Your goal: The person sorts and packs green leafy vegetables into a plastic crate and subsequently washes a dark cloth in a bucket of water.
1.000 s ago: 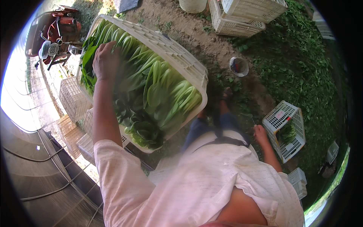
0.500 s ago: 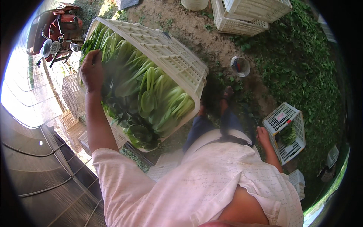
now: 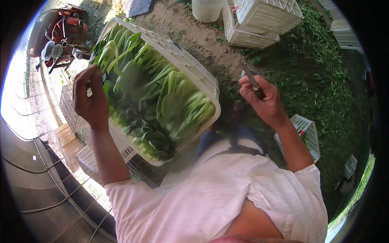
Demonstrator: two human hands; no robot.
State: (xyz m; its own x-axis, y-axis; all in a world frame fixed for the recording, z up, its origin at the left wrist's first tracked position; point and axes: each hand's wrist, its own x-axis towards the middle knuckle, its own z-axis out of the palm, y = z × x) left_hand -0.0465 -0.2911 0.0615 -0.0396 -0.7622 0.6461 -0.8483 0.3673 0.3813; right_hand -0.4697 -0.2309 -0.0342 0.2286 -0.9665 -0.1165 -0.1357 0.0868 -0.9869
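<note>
A big white plastic crate (image 3: 188, 67), tilted in view at the left, is packed with bok choy (image 3: 168, 97), pale stalks and dark leaves showing. At its left rim, my left hand (image 3: 90, 95) has thumb and fingers pinched on the leaf end of a bok choy plant (image 3: 107, 56) lying on top of the others. My right hand (image 3: 265, 99), raised to the right of the crate, is closed round the dark handle of a small knife (image 3: 248, 75). The blade points up and away from me.
Stacked white crates (image 3: 267, 18) and a whitish bucket (image 3: 206, 10) stand at the far side. A smaller white crate (image 3: 312, 139) sits on the weedy ground below my right forearm. More crates (image 3: 73, 107) stand at the left, near a red vehicle (image 3: 67, 32) with handlebars.
My right hand has come up from beside the small crate, now showing the knife. My left hand has shifted slightly left and down, and a bok choy plant now lies at its fingertips.
</note>
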